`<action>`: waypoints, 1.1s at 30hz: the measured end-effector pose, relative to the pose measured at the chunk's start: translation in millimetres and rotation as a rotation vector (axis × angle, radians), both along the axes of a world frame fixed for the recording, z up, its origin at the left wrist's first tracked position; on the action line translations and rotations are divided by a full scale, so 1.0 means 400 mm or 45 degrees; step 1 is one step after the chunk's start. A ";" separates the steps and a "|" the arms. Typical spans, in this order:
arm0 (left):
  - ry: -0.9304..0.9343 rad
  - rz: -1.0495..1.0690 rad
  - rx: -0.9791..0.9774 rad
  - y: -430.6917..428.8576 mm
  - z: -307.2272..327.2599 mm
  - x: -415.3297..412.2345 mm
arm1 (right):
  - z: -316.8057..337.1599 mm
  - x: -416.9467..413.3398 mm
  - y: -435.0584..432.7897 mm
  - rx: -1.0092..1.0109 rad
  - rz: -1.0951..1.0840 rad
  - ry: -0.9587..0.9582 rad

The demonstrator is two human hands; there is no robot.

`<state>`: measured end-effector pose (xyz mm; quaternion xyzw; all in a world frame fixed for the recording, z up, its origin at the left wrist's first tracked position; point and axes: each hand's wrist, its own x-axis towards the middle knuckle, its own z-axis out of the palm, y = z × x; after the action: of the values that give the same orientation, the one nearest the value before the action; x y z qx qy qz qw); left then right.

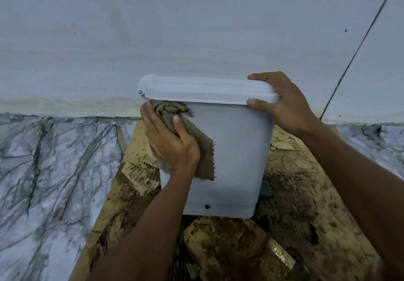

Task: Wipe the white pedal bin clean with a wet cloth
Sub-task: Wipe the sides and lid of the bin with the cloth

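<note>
We have the white pedal bin (231, 149) standing upright on a sheet of soaked, stained cardboard (301, 195), close against the pale wall (175, 29) behind it, with its lid (203, 90) closed. Our left hand (170, 142) holds a brown-grey wet cloth (204, 156) against the upper left corner of the bin's near side, just under the lid's lip. The fingers curl together around the bunched top of the cloth at the bin's left edge and the thumb presses the fabric flat onto the plastic. The rest of the cloth hangs loose down the bin wall below the hand, ending in a frayed edge. Our right hand (282, 105) grips the right end of the lid: the thumb lies along the front lip and the other fingers reach over the top, close together, so the lid edge sits pinched between them. A dark grey pedal (267, 190) sticks out low on the bin's right side, and a small dark hole (207, 206) shows near the base of the near wall. Torn, wet pieces of cardboard lie around the bin's foot. To the left of the cardboard we see veined marble floor (54, 167), meeting the wall along a yellowed seam.
</note>
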<state>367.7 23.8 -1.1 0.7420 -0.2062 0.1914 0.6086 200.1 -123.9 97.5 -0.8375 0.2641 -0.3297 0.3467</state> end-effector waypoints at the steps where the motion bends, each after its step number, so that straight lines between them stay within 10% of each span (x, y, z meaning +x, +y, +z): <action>1: -0.036 -0.013 -0.046 0.001 0.007 0.010 | 0.000 -0.002 0.006 0.006 0.003 -0.008; 9: 0.069 -0.032 -0.460 0.055 0.078 0.050 | 0.002 -0.026 0.037 -0.007 0.023 -0.002; 15: -0.545 -0.423 0.616 0.076 0.260 0.063 | -0.001 -0.047 0.073 -0.061 0.020 0.002; 20: -0.313 -0.635 1.270 0.104 0.398 0.073 | -0.003 -0.075 0.149 -0.269 -0.065 0.011; 28: -0.332 -0.640 1.411 0.200 0.355 0.016 | 0.047 -0.136 0.208 -0.434 0.149 0.576; 33: -0.447 -0.596 1.350 0.273 0.331 -0.052 | 0.006 -0.192 0.283 -0.446 0.074 0.441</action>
<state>346.7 133.0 131.3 0.8363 -0.5286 0.0431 0.1387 123.4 -10.8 100.0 -0.9360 0.2344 -0.2118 0.1550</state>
